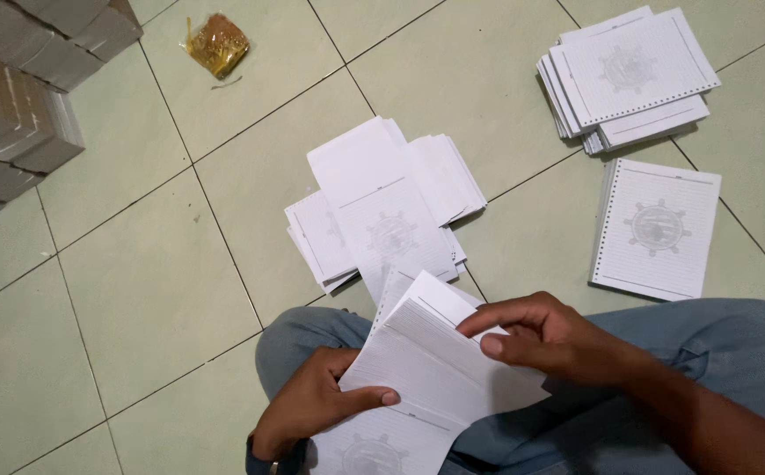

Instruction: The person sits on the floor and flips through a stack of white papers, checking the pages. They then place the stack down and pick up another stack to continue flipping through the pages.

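I hold a fanned batch of white lined paper sheets [426, 369] over my lap, above my jeans-clad knees. My left hand [312, 405] grips the batch from below, thumb pressed across the top sheet. My right hand [545, 339] pinches the upper edges of the sheets with thumb and fingers. Just beyond my knees, a loose pile of the same printed sheets [382, 207] lies spread on the tiled floor.
A neat stack of punched lined sheets [659, 229] lies on the floor at right, with a taller, messier stack [629, 75] behind it. Stacked grey cardboard bundles [22, 79] fill the top left corner. A small gold-coloured wrapper [217, 44] lies on the pale green tiles.
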